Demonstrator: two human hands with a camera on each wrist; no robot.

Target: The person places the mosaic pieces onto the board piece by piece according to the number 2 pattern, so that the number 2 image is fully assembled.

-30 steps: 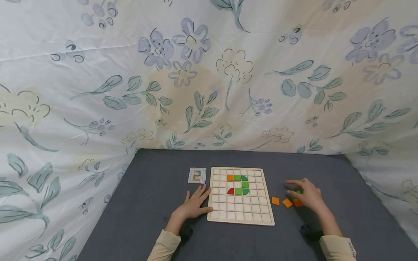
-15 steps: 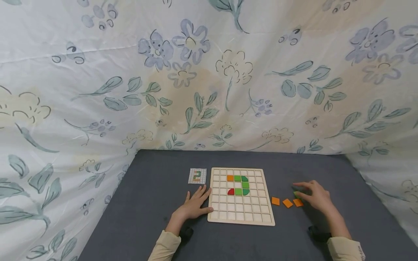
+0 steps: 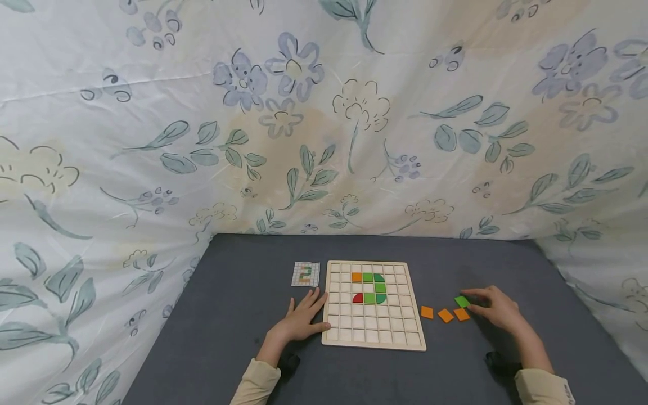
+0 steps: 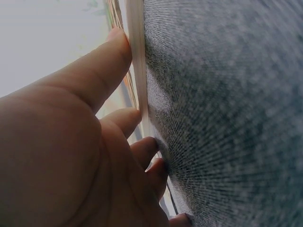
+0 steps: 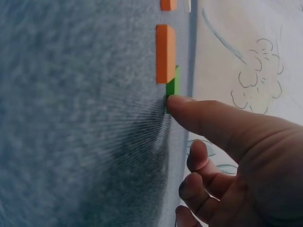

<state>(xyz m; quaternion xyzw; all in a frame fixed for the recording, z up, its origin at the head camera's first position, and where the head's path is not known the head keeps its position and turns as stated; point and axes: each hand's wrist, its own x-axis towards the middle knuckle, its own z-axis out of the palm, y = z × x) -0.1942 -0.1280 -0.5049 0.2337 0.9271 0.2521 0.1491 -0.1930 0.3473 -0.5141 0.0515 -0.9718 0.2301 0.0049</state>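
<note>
My left hand lies spread at the left edge of a wooden grid board. Its thumb and fingertips touch the board's rim in the left wrist view. On the board, an orange square, several green pieces and a red quarter-round piece form a curved figure. Right of the board, my right hand pinches a green square tile between thumb and index finger, low at the table. In the right wrist view the thumb presses against that tile; the index finger is hidden behind it.
Three orange square tiles, including the leftmost orange tile, lie in a row between board and right hand. A small pattern card sits left of the board. The dark table meets a flowered curtain behind.
My right hand has moved right and slightly nearer, uncovering the green tile and the rightmost orange tile. Its thumb and index finger have come closer together. The left hand has stayed still.
</note>
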